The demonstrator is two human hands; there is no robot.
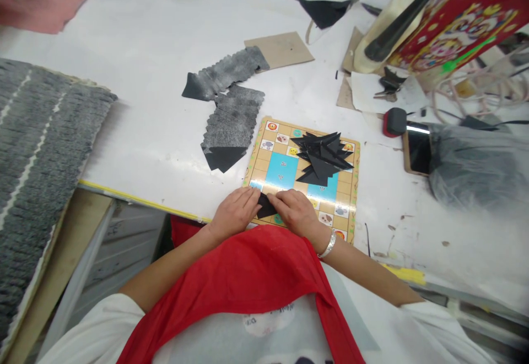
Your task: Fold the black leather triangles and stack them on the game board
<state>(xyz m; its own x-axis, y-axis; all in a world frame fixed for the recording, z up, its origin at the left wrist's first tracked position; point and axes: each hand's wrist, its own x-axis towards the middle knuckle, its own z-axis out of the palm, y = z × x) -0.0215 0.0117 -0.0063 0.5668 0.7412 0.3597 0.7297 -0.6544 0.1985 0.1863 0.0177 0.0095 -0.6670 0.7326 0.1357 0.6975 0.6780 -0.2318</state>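
A small flat black piece (265, 207), leather-like with a pointed edge, lies at the front of a printed game board (253, 167). Fingers of my left hand (236, 208) are pressed together and grip its left edge. My right hand (295, 211), a silver bracelet at the wrist, closes its thumb and fingers on the right edge. Just beyond my right hand a messy pile of black triangular pieces (320, 157) rests on the board. Behind and left of the board lie two overlapping rows of stacked grey-black pieces (235, 116), their edges zigzagged.
A cardboard piece (285, 50) touches the far row. On the right are a phone (417, 149), a grey plastic bag (475, 166), a red-black case (394, 121), keys (388, 84) and a red box (467, 20). Grey textured material (37, 149) overhangs the left table edge.
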